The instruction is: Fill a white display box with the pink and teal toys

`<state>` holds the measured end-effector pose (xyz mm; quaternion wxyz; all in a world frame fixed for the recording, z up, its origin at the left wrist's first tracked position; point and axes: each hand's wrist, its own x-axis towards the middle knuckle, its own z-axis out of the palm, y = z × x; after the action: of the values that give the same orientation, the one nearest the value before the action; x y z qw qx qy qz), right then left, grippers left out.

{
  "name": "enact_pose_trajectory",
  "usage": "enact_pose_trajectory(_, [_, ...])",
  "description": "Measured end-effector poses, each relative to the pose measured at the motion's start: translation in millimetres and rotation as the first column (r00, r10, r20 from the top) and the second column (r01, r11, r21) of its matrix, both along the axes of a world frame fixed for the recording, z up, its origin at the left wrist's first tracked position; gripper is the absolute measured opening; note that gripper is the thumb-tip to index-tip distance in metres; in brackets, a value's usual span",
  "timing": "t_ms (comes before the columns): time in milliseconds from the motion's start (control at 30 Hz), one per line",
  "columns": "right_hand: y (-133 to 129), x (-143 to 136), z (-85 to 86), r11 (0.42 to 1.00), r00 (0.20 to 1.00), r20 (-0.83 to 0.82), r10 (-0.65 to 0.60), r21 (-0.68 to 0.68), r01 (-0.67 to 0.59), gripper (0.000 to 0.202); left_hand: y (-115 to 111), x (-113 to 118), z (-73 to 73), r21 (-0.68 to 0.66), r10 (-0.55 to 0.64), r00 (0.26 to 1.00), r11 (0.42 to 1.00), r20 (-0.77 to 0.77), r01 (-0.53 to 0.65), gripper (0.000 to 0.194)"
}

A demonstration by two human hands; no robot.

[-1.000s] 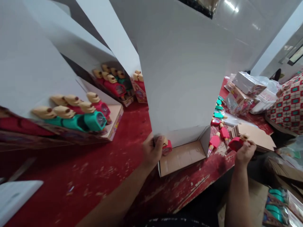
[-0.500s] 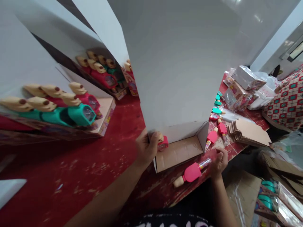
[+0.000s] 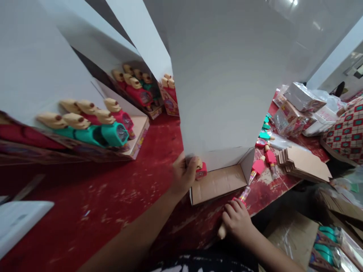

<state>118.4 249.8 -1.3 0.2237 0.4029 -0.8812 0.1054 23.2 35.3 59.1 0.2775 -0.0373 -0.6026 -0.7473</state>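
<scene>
A display box [image 3: 219,186] with a tall white back panel [image 3: 224,75] stands on the red table, its brown inside facing me. My left hand [image 3: 184,173] is closed at the box's left end, thumb over a red toy with a beige animal head [image 3: 201,172]; its other fingers are partly hidden by the box. In front of the box, my right hand [image 3: 236,219] wraps round a pink toy with a clear tube [image 3: 244,194]. The toy's beige head [image 3: 222,231] pokes out below the hand, and its middle is covered by my fingers.
Left stands a filled display box [image 3: 138,141] with teal and red toys. Right of my box lie loose pink toys [image 3: 258,166], a stack of brown cardboard pieces [image 3: 304,164] and wrapped packages [image 3: 295,113]. A carton with teal items [image 3: 326,245] sits below the table edge.
My right hand has moved left from beside the clear tube onto the pink toy and closed round it. My left hand stays at the box's left end. The view has shifted slightly.
</scene>
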Motion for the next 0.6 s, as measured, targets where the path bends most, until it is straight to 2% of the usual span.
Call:
enact_pose_trajectory(67, [-1.6, -7.3, 36.7, 0.961, 0.993, 0.058, 0.102, -0.264, -0.083, 0.011, -0.6, -0.5, -1.0, -0.014, -0.033, 0.999, 0.999, 0.008, 0.033, 0.048])
enact_pose_trajectory(100, [-4.4, -11.0, 54.6, 0.902, 0.989, 0.088, 0.12, -0.425, -0.072, 0.011, -1.1, -0.7, -2.3, -0.015, -0.048, 0.999, 0.999, 0.016, 0.048, 0.047])
enact_pose_trajectory(167, [-17.5, -20.0, 81.0, 0.704, 0.983, 0.123, 0.138, -0.71, -0.01, 0.011, -1.7, -0.8, -5.7, 0.005, -0.073, 0.996, 0.997, 0.046, 0.073, 0.045])
enact_pose_trajectory(200, [-27.9, -25.5, 87.4, 0.601, 0.981, 0.117, 0.153, -0.799, 0.001, 0.012, -1.7, -0.7, -7.4, 0.016, -0.08, 0.995, 0.997, 0.064, 0.079, 0.043])
enact_pose_trajectory(233, [-40.5, -31.5, 89.0, 0.528, 0.98, 0.089, 0.177, -0.849, -0.018, 0.01, -1.7, -0.4, -8.9, 0.024, -0.081, 0.993, 0.997, 0.08, 0.08, 0.042])
enact_pose_trajectory(267, [-54.1, -37.7, 86.3, 0.493, 0.975, 0.048, 0.218, -0.868, -0.067, 0.009, -1.6, -0.2, -10.0, 0.025, -0.073, 0.993, 0.997, 0.091, 0.071, 0.041])
enact_pose_trajectory(333, [-80.3, -49.7, 72.5, 0.473, 0.958, -0.021, 0.285, -0.867, -0.159, 0.011, -2.0, 0.6, -11.3, 0.008, -0.054, 0.994, 0.999, 0.096, 0.053, 0.04])
enact_pose_trajectory(400, [-98.0, -59.2, 57.0, 0.471, 0.955, -0.011, 0.296, -0.868, -0.156, 0.013, -3.3, 1.5, -11.3, -0.022, -0.034, 0.996, 0.999, 0.085, 0.036, 0.039])
enact_pose_trajectory(467, [-104.1, -66.2, 48.0, 0.501, 0.971, 0.087, 0.224, -0.865, -0.038, 0.012, -5.4, 2.9, -9.8, -0.065, -0.024, 0.995, 0.997, 0.096, 0.03, 0.04])
enact_pose_trajectory(533, [-102.3, -71.4, 46.3, 0.529, 0.978, 0.192, 0.082, -0.84, 0.12, 0.012, -7.6, 4.9, -7.3, -0.112, -0.014, 0.993, 0.993, 0.116, 0.028, 0.042])
enact_pose_trajectory(600, [-101.7, -74.3, 46.2, 0.517, 0.961, 0.272, -0.052, -0.816, 0.259, 0.012, -9.9, 6.8, -5.1, -0.154, 0.002, 0.991, 0.988, 0.134, 0.019, 0.045])
